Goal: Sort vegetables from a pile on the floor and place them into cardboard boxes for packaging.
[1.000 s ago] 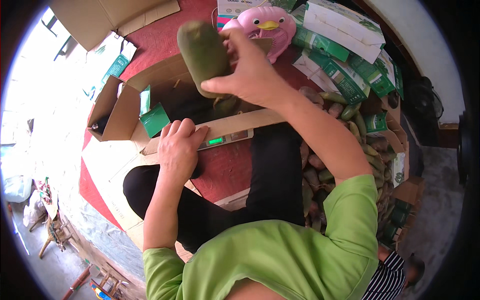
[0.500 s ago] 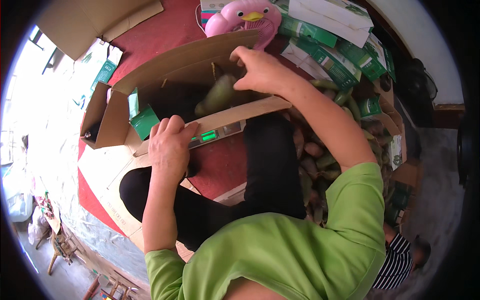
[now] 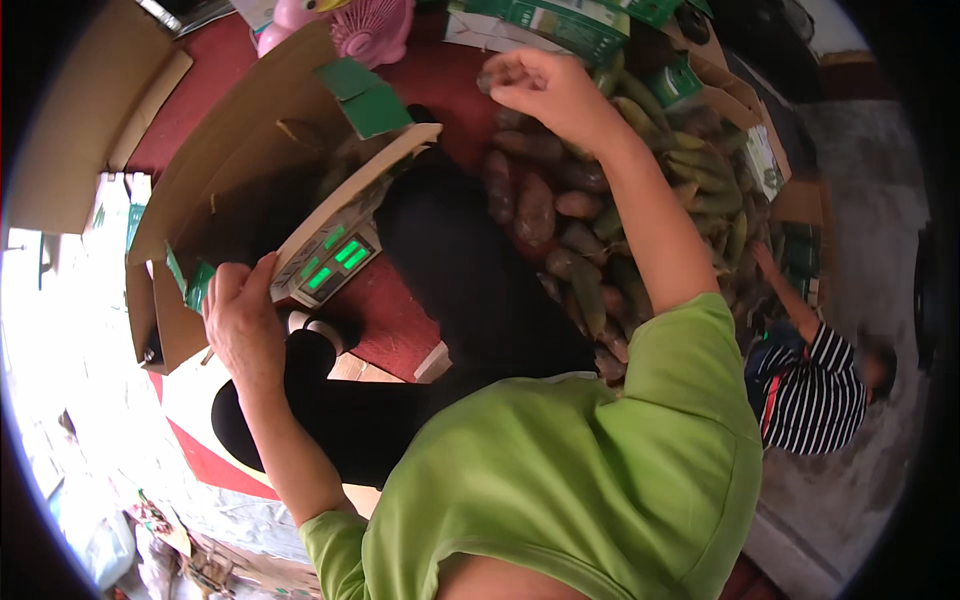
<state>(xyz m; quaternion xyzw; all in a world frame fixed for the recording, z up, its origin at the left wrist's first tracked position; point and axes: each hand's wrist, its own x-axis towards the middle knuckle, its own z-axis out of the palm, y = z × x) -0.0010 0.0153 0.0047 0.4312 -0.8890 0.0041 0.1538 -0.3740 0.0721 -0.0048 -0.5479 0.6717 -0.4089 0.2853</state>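
Note:
A long open cardboard box (image 3: 215,155) with green printed flaps (image 3: 365,97) rests on a digital scale (image 3: 338,268) with lit green digits. My left hand (image 3: 243,320) grips the near left edge of the box, fingers curled over the rim. The inside is dark, so its contents are hard to make out. To the right lies a pile of long green and reddish-brown produce (image 3: 535,205), some in clear wrap. Over the pile's far edge hangs my right hand (image 3: 545,90), fingers curled in; anything within them is too small or blurred to name.
A pink bird-shaped fan (image 3: 370,30) and green-white cartons (image 3: 540,25) stand at the far side. More cardboard (image 3: 85,120) is at far left. A person in a striped shirt (image 3: 815,390) reaches toward the pile from the right. My bent black-trousered leg (image 3: 465,265) is beside the scale.
My right hand has left the box and the green produce there and moved right, over the pile. The view has turned right. My left hand stays on the box, nearer its left corner.

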